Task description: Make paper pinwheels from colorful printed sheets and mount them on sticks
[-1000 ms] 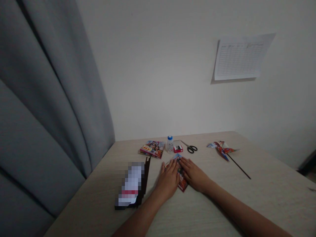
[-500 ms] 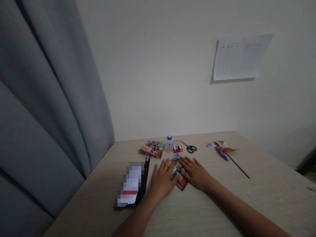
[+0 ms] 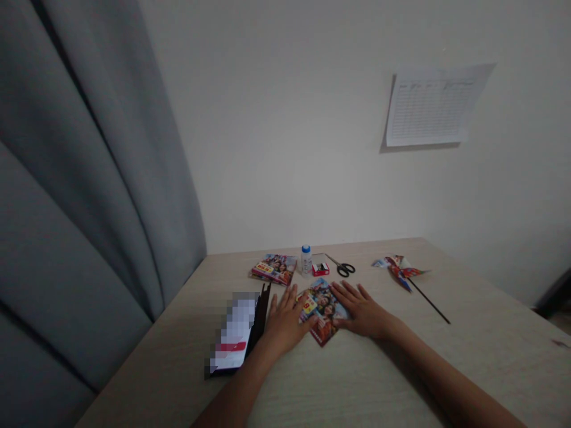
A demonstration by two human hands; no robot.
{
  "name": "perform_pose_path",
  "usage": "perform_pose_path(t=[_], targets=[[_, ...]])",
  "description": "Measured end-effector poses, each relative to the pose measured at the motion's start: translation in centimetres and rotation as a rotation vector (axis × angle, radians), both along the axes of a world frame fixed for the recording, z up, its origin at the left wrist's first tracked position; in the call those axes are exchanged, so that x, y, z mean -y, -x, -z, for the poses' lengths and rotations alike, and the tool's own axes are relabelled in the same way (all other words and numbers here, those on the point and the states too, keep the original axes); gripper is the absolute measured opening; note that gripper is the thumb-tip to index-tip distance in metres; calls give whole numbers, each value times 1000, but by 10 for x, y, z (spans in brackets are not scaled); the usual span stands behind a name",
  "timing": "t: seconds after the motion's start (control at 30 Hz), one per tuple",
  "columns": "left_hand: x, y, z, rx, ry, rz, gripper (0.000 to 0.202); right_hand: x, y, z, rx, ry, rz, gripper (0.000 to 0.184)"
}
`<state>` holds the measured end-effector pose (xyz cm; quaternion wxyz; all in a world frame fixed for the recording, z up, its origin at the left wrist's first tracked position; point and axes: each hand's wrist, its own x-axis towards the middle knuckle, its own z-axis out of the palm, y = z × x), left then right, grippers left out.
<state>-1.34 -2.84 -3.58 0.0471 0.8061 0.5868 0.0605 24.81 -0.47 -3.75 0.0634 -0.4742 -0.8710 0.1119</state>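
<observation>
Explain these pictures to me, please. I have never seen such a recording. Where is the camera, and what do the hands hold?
All three pictures come from one camera worn on a person's head, so you see what the person sees, looking forward and down. The arms are the person's own. On a light wood-grain table, the left hand and the right hand lie open on either side of a colourful printed sheet. They seem to touch it, not grip it. Farther away lie a printed booklet, a small bottle with a blue cap, a small red box, scissors and a red pinwheel on a dark stick. Beside the left hand is a dark object, partly blurred out.
</observation>
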Motion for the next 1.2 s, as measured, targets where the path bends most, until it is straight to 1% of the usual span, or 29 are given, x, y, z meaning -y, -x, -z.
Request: perform_pose_path(t=[0.1, 0.2, 0.27, 0.37, 0.43, 0.5, 0.6, 0.7, 0.8, 0.87, 0.97, 1.07, 1.2], targets=[[-1, 0, 1, -2, -7, -14, 74, 1, 1, 4, 24, -21, 28, 88], [-2, -3, -2, 5, -40, -56, 76, 1, 2, 8, 20, -43, 40, 84], [-2, -5, -5, 28, -108, -77, 68, 2, 3, 9, -4, -58, 39, 80], [-1, -6, -10, 60, -203, -89, 51, 2, 6, 4, -63, -84, 37, 74], [0, -5, -13, 65, -216, -90, 43, 2, 7, -1, -104, -105, 37, 66], [0, -4, -14, 66, -215, -85, 39, 0, 8, -7, -140, -135, 30, 52], [-1, -2, -13, 68, -202, -80, 38, -2, 7, -13, -183, -193, 8, 35], [-1, -1, -10, 71, -172, -64, 41, -2, 6, -17, -217, -224, -13, 26], [0, -1, -5, 86, -143, -41, 45, -1, 7, -20, -246, -232, -26, 23], [0, 0, -2, 94, -122, -32, 52, 1, 9, -21, -259, -226, -58, 21], [0, 0, 1, 99, -114, -8, 57, 4, 12, -23, -269, -176, -122, 21], [-2, -1, -2, 119, -137, 11, 52, 7, 13, -25, -254, -148, -122, 26], [-5, -1, -9, 181, -183, 64, 35, 9, 12, -29, -206, -150, -101, 29]])
